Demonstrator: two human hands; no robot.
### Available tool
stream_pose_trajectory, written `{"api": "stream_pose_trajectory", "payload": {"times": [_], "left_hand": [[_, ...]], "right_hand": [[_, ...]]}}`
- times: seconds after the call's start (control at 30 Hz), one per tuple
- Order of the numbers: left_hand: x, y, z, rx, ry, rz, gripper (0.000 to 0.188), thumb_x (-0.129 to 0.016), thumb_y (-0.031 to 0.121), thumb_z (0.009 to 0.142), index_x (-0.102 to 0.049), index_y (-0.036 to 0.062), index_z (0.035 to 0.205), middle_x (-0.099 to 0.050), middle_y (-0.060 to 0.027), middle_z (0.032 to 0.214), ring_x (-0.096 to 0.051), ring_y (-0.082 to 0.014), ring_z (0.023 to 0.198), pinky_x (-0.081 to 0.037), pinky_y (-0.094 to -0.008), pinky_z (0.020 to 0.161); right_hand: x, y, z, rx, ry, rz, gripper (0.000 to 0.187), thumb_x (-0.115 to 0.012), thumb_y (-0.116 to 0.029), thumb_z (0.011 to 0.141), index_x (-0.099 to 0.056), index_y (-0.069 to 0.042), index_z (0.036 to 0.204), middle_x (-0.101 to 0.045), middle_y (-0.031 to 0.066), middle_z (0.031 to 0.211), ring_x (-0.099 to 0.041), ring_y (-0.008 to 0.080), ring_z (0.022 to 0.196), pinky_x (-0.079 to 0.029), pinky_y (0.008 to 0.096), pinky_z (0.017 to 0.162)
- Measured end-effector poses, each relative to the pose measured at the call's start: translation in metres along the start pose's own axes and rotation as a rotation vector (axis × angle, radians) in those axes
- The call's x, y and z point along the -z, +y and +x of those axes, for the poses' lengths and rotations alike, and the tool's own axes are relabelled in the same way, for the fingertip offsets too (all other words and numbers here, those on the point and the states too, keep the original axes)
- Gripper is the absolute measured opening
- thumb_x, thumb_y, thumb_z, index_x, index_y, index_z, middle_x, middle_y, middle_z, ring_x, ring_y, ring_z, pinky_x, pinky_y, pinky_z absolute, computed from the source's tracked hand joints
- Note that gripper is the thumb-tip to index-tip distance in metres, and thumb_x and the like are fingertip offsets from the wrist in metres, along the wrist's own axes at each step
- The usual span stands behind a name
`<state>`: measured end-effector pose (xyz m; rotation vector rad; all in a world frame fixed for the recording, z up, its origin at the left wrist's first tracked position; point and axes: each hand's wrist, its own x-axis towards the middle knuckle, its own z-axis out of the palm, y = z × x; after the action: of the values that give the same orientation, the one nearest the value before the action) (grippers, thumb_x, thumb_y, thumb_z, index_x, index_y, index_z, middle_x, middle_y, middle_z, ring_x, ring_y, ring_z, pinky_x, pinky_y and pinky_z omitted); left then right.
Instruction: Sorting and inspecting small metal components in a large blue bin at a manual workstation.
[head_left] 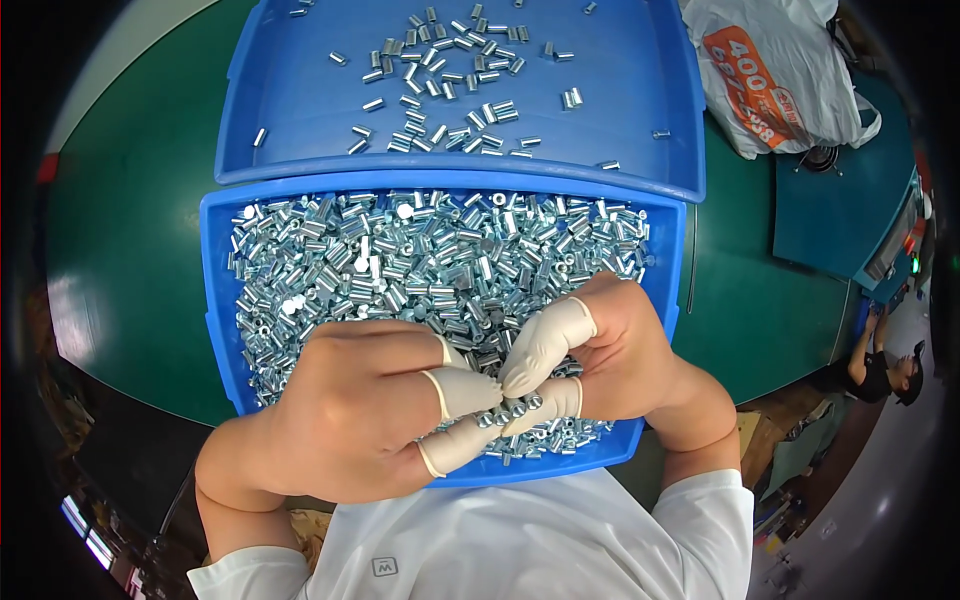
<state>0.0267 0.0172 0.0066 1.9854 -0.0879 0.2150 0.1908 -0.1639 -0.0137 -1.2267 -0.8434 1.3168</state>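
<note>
White rubber finger cots cover the thumb and some fingers of both hands. My left hand [365, 405] and my right hand [590, 350] meet over the near part of a blue bin, fingertips close together. Pinched between them is a short row of small shiny metal sleeves [510, 410], their round ends turned toward me. Under and beyond the hands, the blue bin [440, 182] holds a deep heap of loose metal sleeves [400, 255] lying in all directions. My fingers hide part of the row and part of the heap.
Behind the bin, a shallower blue tray [300, 80] carries scattered sleeves. Both stand on a green table [140, 240]. A white plastic bag [780, 75] with orange print lies at the far right, by a teal stand [840, 210]. Another person [880, 370] is at the right edge.
</note>
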Motion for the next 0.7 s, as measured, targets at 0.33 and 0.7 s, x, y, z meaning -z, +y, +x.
{"api": "stream_pose_trajectory", "payload": {"times": [0.33, 0.7], "left_hand": [[-0.0012, -0.0027, 0.0002, -0.065, 0.009, 0.009, 0.024, -0.087, 0.006, 0.067, -0.074, 0.0029, 0.087, -0.068, -0.0085, 0.071, -0.067, -0.0215, 0.058, -0.054, -0.0292, 0.05], [-0.0015, -0.0024, -0.0005, -0.063, 0.038, 0.007, 0.025, -0.086, 0.006, 0.068, -0.074, 0.0028, 0.09, -0.064, -0.0071, 0.071, -0.063, -0.0212, 0.056, -0.051, -0.0305, 0.048]], "right_hand": [[0.001, 0.0034, -0.0012, 0.005, -0.025, 0.049, 0.02, -0.091, -0.001, 0.073, -0.075, 0.0, 0.084, -0.077, 0.0126, 0.088, -0.076, 0.0226, 0.083, -0.06, 0.0317, 0.076], [-0.0008, 0.0089, -0.0015, 0.059, -0.005, 0.124, 0.019, -0.088, 0.004, 0.076, -0.075, 0.0, 0.09, -0.077, 0.0087, 0.089, -0.074, 0.0124, 0.082, -0.059, 0.0255, 0.07]]}}
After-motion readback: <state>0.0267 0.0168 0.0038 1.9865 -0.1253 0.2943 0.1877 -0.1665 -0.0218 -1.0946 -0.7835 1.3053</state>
